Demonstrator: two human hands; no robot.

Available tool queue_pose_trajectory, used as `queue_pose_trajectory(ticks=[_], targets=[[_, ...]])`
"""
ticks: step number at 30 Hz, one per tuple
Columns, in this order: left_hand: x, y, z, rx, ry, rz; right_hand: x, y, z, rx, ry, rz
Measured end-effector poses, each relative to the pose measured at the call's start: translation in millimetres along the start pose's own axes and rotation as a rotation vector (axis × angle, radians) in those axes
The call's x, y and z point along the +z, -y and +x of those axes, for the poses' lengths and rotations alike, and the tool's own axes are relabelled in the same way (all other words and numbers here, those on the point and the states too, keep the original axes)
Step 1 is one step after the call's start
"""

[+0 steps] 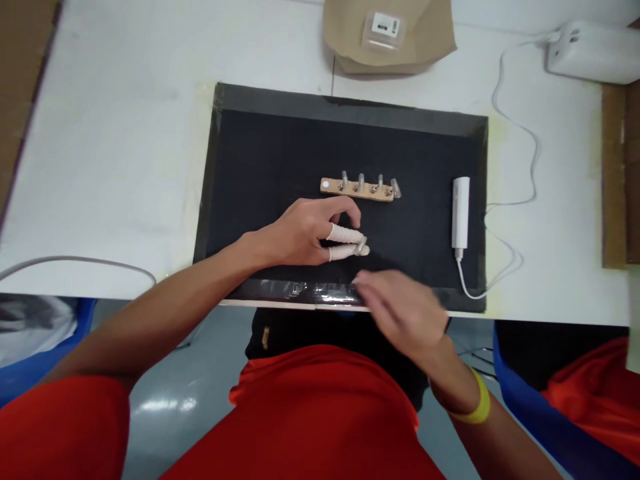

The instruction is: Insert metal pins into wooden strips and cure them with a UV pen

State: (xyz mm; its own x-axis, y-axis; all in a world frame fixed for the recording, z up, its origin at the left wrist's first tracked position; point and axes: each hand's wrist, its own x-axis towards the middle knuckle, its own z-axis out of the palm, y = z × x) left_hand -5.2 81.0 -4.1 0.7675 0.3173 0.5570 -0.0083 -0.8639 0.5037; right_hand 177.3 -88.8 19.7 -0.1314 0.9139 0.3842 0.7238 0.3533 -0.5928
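- Nearest the camera is the right hand (403, 310), blurred, with a yellow wristband (475, 400) on its wrist. It sits at the near edge of the black mat (260, 153), fingers loosely spread and pointing left. It looks empty, though the blur keeps me from being sure.
- The left hand (305, 233) rests on the black mat just inside that near edge, half curled. 2 of its fingers wear white finger cots (345, 241), and those 2 fingertips pinch a small silvery part (363, 248). It is too small to name; it may be a bolt or nut like those on the strip.
- The covered fingers probably give grip on such a tiny piece, or keep it clean.
- Farther in, near the middle of the black mat and just beyond the left hand, lies a wooden strip (357, 189) with 4 metal studs (361, 181) standing up from it in a row. Lying flat, it keeps them upright and within easy reach.
- At the right side of the black mat lies a white stick-shaped device (461, 212); its cable (520, 200) runs off the mat to a white box (593, 50) on the table (125, 133).
- Beyond the far edge of the black mat lies a brown paper bag (430, 33) with a small clear packet (384, 28) on it.
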Motion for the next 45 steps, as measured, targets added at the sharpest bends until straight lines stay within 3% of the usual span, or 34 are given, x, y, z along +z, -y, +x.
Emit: queue_pose_trajectory(ticks=[2,3,4,7,8,12,16,17,21,25,26,30,31,34,36,39,40,43,45], targets=[[-0.8,0,0,0.004,-0.003,-0.002,0,-1,4,0.226,-0.217,-0.046],[-1.1,0,0,0.003,-0.005,-0.006,0,0,6,0.258,-0.253,-0.057],[-1.3,1,0,0.002,-0.005,-0.009,0,1,8,0.202,-0.218,-0.053],[-1.0,2,0,-0.004,-0.003,-0.015,-4,4,13,-0.177,0.064,-0.011],[-0.7,2,-1,-0.009,-0.001,-0.014,-5,3,15,-0.194,0.076,-0.015],[0.4,3,-2,-0.03,-0.005,-0.018,-2,-1,14,0.142,-0.184,-0.063],[0.0,4,-2,-0.036,0.014,-0.012,2,-3,9,-0.168,0.094,0.017],[-0.2,4,-2,-0.039,0.022,-0.007,2,-3,8,-0.173,0.088,-0.004],[-0.5,3,-3,-0.057,0.032,0.006,0,-5,8,0.097,-0.194,-0.157],[0.5,3,-4,-0.053,0.031,-0.009,2,-6,5,-0.233,-0.028,-0.251],[0.8,3,-4,-0.052,0.034,-0.009,2,-7,5,-0.243,-0.028,-0.267],[1.3,4,-4,-0.049,0.011,-0.003,2,-10,7,0.104,-0.244,-0.275],[1.2,4,-4,-0.041,0.007,-0.004,3,-9,8,0.073,-0.229,-0.278],[0.5,3,-3,-0.018,0.02,-0.001,3,-6,8,-0.227,-0.069,-0.315],[0.0,2,-3,-0.025,0.023,0.014,3,-6,10,-0.183,-0.105,-0.324],[-0.7,2,-3,-0.038,0.013,0.019,2,-7,12,0.071,-0.245,-0.312],[-0.9,2,-3,-0.034,0.016,0.013,1,-7,13,0.045,-0.226,-0.314],[-1.4,2,-2,-0.019,0.027,0.002,0,-5,12,-0.209,-0.106,-0.348],[-1.6,2,-2,-0.026,0.027,0.013,-2,-5,12,-0.141,-0.165,-0.37]])
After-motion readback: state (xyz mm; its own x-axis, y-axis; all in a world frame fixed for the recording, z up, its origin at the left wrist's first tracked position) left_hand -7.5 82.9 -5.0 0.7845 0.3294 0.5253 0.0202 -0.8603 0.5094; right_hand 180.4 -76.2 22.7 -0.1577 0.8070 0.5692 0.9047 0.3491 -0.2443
